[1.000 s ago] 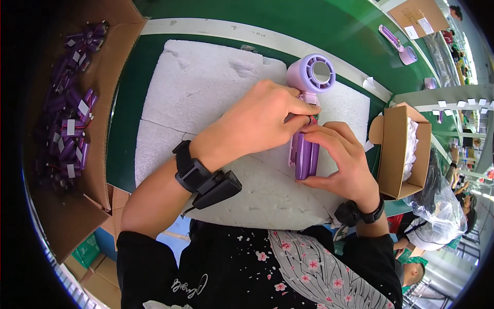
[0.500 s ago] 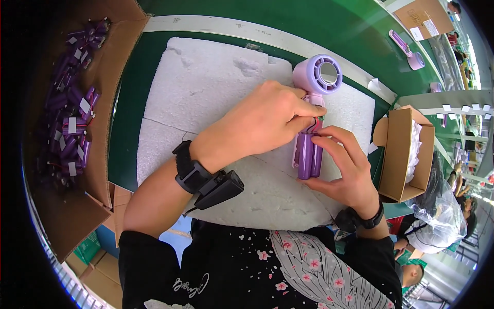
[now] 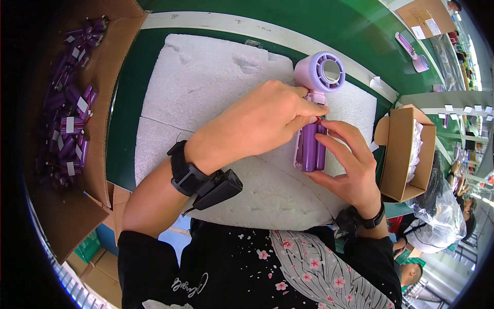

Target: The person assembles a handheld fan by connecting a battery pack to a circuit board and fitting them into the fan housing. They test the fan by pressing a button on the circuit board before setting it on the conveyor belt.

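Note:
A lilac handheld fan (image 3: pixel 311 72) lies on a white foam slab (image 3: pixel 206 72), its round head away from me and its handle opened. My left hand (image 3: pixel 265 118) is closed at the fan's neck, thumb and index finger at the red wires and a bit of green circuit board. A purple two-cell battery pack (image 3: pixel 310 149) rests in or over the pink handle shell (image 3: pixel 298 153). Around the pack's right side and lower end curl the fingers and thumb of my right hand (image 3: pixel 355 167). My left hand hides part of the wiring.
At the left, a large cardboard box (image 3: pixel 103 103) holds several purple battery packs (image 3: pixel 72 123) with white tags. To the right stands a small open carton (image 3: pixel 393 154) with white contents. Another lilac fan (image 3: pixel 419 63) lies on the green bench, near a cardboard box (image 3: pixel 424 18). Other people work farther right.
The battery pack has slid up the handle toward the fan head, my right hand moving with it. Less wire shows between my fingers. My left hand stays at the neck.

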The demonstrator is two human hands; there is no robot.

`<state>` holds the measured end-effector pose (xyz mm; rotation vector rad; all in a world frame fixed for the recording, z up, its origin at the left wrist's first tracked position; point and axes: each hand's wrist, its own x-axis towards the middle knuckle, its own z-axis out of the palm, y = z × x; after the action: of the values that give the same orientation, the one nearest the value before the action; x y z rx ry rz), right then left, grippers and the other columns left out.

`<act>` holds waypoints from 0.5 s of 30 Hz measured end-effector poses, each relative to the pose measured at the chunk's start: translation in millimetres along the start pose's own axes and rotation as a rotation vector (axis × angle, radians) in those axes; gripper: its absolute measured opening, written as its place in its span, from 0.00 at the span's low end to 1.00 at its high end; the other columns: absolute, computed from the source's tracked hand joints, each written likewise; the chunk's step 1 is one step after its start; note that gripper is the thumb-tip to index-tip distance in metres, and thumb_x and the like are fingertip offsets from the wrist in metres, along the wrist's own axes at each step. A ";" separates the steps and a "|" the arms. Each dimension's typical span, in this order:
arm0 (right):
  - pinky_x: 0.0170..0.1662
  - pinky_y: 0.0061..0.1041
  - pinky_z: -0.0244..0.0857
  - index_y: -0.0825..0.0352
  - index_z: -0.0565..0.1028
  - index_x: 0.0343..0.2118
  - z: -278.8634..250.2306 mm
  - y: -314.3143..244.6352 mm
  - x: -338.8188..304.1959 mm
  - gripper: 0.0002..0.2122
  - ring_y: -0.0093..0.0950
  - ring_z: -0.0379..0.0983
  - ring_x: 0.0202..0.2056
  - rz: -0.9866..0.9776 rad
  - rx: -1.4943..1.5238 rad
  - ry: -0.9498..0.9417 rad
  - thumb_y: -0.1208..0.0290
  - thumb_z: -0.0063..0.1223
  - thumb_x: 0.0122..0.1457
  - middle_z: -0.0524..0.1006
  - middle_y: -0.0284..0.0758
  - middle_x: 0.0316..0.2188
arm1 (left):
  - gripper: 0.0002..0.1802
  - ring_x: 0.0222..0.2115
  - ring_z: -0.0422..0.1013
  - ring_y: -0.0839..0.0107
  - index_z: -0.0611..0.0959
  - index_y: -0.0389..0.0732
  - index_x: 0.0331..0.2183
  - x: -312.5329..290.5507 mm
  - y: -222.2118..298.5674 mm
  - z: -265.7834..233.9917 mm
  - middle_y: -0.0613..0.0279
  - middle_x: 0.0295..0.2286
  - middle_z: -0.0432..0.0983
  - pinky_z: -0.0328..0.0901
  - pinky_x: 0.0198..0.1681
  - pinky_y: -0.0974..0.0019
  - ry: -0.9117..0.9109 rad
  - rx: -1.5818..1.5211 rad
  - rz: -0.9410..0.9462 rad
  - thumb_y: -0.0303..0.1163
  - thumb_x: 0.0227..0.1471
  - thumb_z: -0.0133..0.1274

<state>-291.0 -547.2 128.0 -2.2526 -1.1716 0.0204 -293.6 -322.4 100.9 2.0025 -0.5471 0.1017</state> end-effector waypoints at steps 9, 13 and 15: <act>0.48 0.35 0.72 0.71 0.79 0.40 -0.4 2.1 -1.2 0.28 0.41 0.74 0.47 0.000 -0.027 -0.004 0.76 0.74 0.29 0.76 0.43 0.51 | 0.16 0.32 0.74 0.47 0.83 0.38 0.45 0.7 2.2 -2.1 0.42 0.32 0.77 0.68 0.38 0.56 -0.008 0.043 0.011 0.21 0.53 0.52; 0.48 0.35 0.72 0.71 0.80 0.40 -2.5 -0.6 -1.2 0.27 0.42 0.74 0.47 0.009 -0.069 -0.024 0.75 0.74 0.29 0.76 0.44 0.51 | 0.15 0.31 0.74 0.47 0.83 0.38 0.44 1.0 0.6 0.4 0.41 0.32 0.77 0.68 0.37 0.57 0.015 0.067 0.033 0.21 0.53 0.52; 0.48 0.35 0.72 0.71 0.79 0.40 -1.6 -1.5 -1.0 0.27 0.42 0.74 0.47 0.019 -0.067 -0.023 0.75 0.74 0.29 0.76 0.44 0.51 | 0.15 0.30 0.74 0.47 0.84 0.39 0.43 1.4 -0.6 1.6 0.41 0.32 0.77 0.69 0.37 0.57 0.033 0.082 0.051 0.22 0.53 0.53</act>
<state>-292.3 -548.1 129.9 -2.3283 -1.1791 0.0153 -292.3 -324.0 100.0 2.0636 -0.5808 0.1910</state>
